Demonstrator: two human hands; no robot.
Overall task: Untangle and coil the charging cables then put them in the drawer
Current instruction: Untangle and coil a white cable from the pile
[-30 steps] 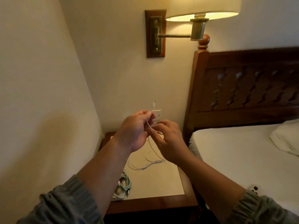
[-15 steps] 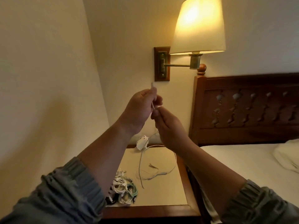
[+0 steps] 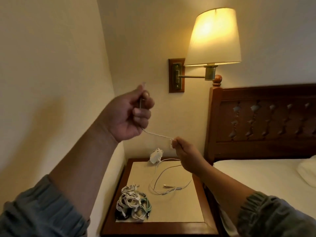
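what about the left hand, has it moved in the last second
Yes. The left hand has swung left, away from the wall lamp's wooden plate, stretching the white cable between it and the right hand.

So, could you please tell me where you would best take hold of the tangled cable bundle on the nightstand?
Probably by the white loops heaped on top of the cable bundle, coming down from above: it lies on the nightstand near its front left corner, with the wall close on its left.
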